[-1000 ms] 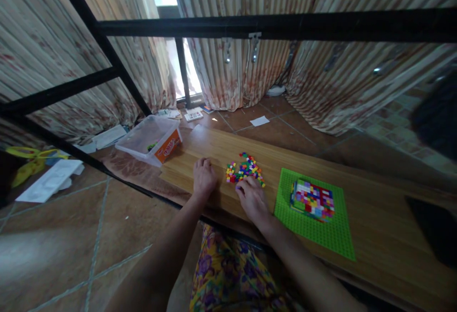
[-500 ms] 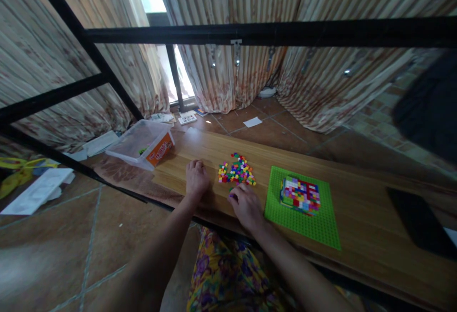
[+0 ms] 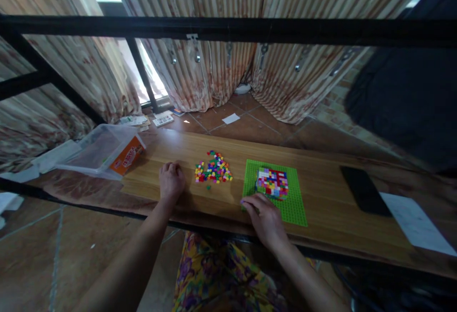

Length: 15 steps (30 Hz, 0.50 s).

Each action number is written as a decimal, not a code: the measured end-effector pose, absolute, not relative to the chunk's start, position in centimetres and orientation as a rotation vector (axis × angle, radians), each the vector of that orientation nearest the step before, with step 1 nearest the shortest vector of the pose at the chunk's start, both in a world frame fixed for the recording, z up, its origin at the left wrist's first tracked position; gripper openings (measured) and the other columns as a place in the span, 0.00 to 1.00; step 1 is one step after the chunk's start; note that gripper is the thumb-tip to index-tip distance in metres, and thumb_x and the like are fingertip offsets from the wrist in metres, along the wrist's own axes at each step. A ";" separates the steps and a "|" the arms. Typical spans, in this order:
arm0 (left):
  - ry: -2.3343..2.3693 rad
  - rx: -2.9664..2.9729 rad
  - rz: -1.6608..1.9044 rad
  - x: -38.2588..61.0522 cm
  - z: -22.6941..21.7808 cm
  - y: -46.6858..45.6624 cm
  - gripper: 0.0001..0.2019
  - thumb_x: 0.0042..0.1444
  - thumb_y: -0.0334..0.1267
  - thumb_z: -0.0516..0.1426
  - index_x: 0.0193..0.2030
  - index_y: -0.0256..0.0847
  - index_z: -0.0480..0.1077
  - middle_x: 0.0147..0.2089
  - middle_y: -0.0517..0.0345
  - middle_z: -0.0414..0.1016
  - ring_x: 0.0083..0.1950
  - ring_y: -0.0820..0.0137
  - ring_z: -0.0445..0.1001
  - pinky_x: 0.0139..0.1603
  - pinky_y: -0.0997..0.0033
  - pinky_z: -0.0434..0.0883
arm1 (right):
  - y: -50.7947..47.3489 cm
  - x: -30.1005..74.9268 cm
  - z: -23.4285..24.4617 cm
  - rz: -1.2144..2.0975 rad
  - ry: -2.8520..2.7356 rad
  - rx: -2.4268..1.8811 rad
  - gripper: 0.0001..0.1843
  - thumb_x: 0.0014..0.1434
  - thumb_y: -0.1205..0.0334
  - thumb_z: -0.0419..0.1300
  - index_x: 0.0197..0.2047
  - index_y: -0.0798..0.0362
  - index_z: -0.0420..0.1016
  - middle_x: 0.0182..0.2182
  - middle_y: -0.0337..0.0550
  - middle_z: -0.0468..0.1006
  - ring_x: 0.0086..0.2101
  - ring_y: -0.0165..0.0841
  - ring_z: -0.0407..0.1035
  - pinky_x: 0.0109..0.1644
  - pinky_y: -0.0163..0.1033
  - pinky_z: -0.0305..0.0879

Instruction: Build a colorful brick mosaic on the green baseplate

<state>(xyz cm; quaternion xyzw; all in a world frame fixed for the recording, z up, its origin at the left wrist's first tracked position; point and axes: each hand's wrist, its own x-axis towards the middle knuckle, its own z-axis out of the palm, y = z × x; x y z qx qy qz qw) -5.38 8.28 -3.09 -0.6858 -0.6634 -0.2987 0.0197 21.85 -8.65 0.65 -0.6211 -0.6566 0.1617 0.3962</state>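
Observation:
My right hand (image 3: 264, 216) is over the near left corner of a green studded baseplate (image 3: 296, 207), its fingertips pinching a small purple brick (image 3: 243, 202). On the baseplate, just beyond that hand, stands a block built of many-coloured bricks (image 3: 273, 182). My left hand (image 3: 172, 181) rests on the wooden tabletop with its fingers curled; what they hold, if anything, is hidden. A loose pile of small coloured bricks (image 3: 214, 170) lies between my hands, with one green brick (image 3: 208, 187) apart on its near side.
A clear plastic box (image 3: 103, 147) with an orange label stands at the table's left end. Toward the right lie a black flat object (image 3: 364, 190) and a white sheet (image 3: 416, 221). A black metal bar (image 3: 228, 31) crosses beyond the table, in front of striped curtains (image 3: 210, 74).
My right hand has moved right, from beside the brick pile to the baseplate's near left corner, carrying the purple brick. My left hand stays beside the pile. The view has turned right.

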 end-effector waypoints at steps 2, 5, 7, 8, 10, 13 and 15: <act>-2.060 -2.129 -0.926 -5.4 -3.0 8.3 0.12 0.56 0.33 0.50 0.41 0.37 0.73 0.44 0.43 0.73 0.49 0.55 0.69 0.54 0.54 0.67 | -9.2 24.3 1.0 0.332 -1.609 -1.620 0.11 0.65 0.57 0.56 0.38 0.48 0.79 0.35 0.41 0.77 0.37 0.33 0.71 0.43 0.39 0.67; -2.061 -2.129 -0.928 -5.3 -2.9 8.2 0.12 0.56 0.33 0.49 0.40 0.37 0.74 0.44 0.43 0.73 0.49 0.54 0.69 0.54 0.53 0.67 | -8.9 26.8 1.6 0.215 -1.552 -1.680 0.12 0.63 0.54 0.57 0.36 0.48 0.80 0.36 0.42 0.78 0.38 0.35 0.71 0.45 0.41 0.67; -2.067 -2.130 -0.928 -5.3 -2.9 8.3 0.12 0.56 0.33 0.49 0.40 0.38 0.74 0.44 0.43 0.73 0.49 0.54 0.68 0.54 0.53 0.67 | -8.3 27.6 1.9 0.186 -1.561 -1.695 0.12 0.63 0.53 0.57 0.36 0.48 0.80 0.35 0.43 0.77 0.38 0.35 0.71 0.45 0.41 0.66; -2.075 -2.128 -0.927 -5.2 -2.9 8.3 0.12 0.56 0.33 0.49 0.39 0.38 0.74 0.44 0.43 0.73 0.49 0.54 0.68 0.54 0.53 0.67 | -8.0 27.7 1.9 0.183 -1.579 -1.696 0.12 0.63 0.53 0.58 0.36 0.48 0.80 0.35 0.43 0.77 0.38 0.35 0.71 0.44 0.41 0.66; -2.090 -2.117 -0.930 -5.2 -2.9 8.3 0.12 0.56 0.34 0.49 0.39 0.38 0.74 0.44 0.43 0.73 0.49 0.55 0.68 0.54 0.54 0.67 | -7.3 27.7 1.8 0.175 -1.619 -1.696 0.12 0.62 0.53 0.58 0.35 0.48 0.81 0.35 0.43 0.76 0.38 0.35 0.70 0.44 0.41 0.66; -2.104 -2.101 -0.936 -5.2 -2.9 8.3 0.12 0.57 0.34 0.49 0.39 0.38 0.74 0.44 0.44 0.73 0.49 0.55 0.68 0.55 0.55 0.66 | -6.6 27.4 1.5 0.135 -1.634 -1.719 0.12 0.61 0.53 0.59 0.35 0.48 0.81 0.35 0.43 0.77 0.38 0.36 0.70 0.44 0.41 0.66; -2.109 -2.103 -0.931 -5.1 -2.8 8.2 0.12 0.57 0.34 0.49 0.39 0.39 0.73 0.44 0.44 0.73 0.49 0.55 0.68 0.55 0.55 0.66 | -6.4 27.3 1.3 0.113 -1.619 -1.734 0.11 0.61 0.54 0.60 0.35 0.48 0.81 0.35 0.43 0.77 0.38 0.36 0.70 0.44 0.41 0.66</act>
